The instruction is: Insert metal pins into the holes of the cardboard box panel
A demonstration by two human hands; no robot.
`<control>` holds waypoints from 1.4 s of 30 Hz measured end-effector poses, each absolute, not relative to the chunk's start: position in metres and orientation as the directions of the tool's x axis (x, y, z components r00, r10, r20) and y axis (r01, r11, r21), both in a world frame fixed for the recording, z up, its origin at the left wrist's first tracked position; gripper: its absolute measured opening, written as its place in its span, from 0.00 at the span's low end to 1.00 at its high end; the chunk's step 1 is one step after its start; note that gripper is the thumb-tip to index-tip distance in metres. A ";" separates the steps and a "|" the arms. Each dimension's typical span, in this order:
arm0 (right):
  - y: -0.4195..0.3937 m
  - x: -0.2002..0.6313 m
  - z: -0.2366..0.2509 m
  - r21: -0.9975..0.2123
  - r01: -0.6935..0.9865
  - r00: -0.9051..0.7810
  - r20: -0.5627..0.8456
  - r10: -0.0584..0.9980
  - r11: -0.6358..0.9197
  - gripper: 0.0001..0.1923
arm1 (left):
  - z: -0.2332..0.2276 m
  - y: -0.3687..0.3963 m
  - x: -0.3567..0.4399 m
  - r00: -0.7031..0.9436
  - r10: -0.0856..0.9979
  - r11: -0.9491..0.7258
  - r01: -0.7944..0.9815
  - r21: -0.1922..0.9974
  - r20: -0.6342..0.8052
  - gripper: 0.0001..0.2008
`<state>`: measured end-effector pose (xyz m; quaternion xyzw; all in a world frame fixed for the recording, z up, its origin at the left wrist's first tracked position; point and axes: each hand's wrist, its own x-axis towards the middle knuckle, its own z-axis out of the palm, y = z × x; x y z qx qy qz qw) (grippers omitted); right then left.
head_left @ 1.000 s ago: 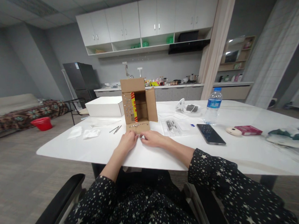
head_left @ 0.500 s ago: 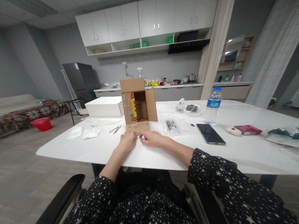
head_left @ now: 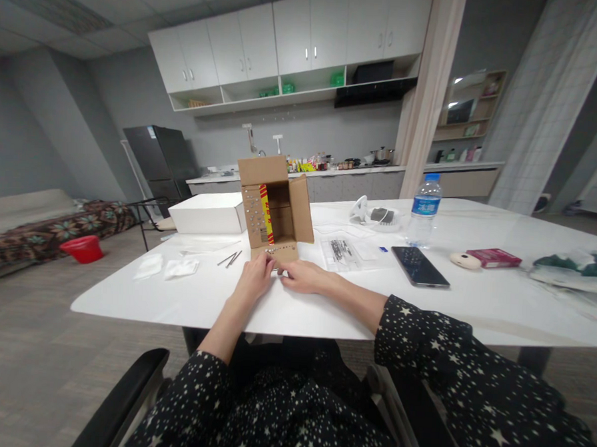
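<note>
Where the two hands meet at the table's [head_left: 184,297] near edge, left hand [head_left: 254,280] and right hand [head_left: 300,275] close their fingertips together at one cardboard box's [head_left: 274,205] lowered front flap [head_left: 275,252]; whether they pinch anything cannot be told. One box stands upright, open side facing the person. Two metal rods [head_left: 230,258] lie left of it.

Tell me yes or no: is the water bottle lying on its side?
No, the water bottle stands upright on the white table, behind the phone.
</note>
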<state>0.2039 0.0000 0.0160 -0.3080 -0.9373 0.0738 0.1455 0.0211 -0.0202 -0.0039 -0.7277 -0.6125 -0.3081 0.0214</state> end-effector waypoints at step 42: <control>0.006 0.203 0.010 -0.176 0.576 -0.768 0.218 0.602 0.799 0.17 | -0.003 -0.020 0.027 0.197 0.884 -0.383 0.827 0.413 0.425 0.15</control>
